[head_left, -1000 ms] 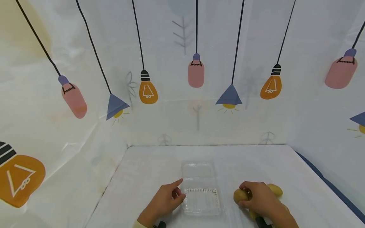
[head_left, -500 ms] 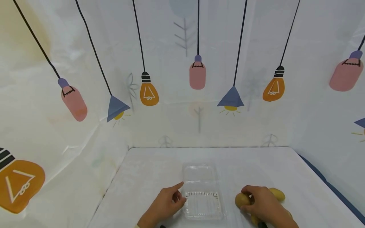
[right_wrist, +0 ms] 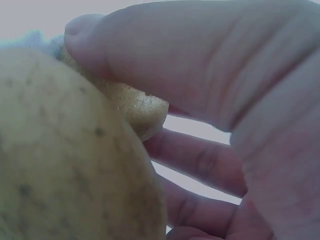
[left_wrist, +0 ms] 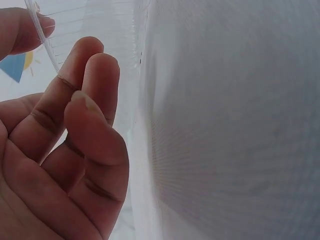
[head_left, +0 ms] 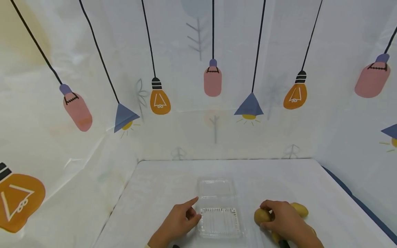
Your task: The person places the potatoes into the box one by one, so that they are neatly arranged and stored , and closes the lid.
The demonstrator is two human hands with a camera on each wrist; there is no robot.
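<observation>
A clear plastic clamshell box lies opened flat on the white table, its lid away from me. My left hand is at its left side, index finger extended to the rim near the hinge and thumb by the lower tray's edge. In the left wrist view, the other fingers bend loosely beside the clear wall. My right hand holds a round potato between thumb and fingers, low over the table. In the right wrist view, that held potato shows behind a nearer, larger potato.
Another potato lies beyond the right hand, and more potatoes are partly hidden under it. A white cloth with printed lamps hangs behind and beside the table.
Both hands, the box and the potatoes keep nearly the same places. The whole head view shifts slightly.
</observation>
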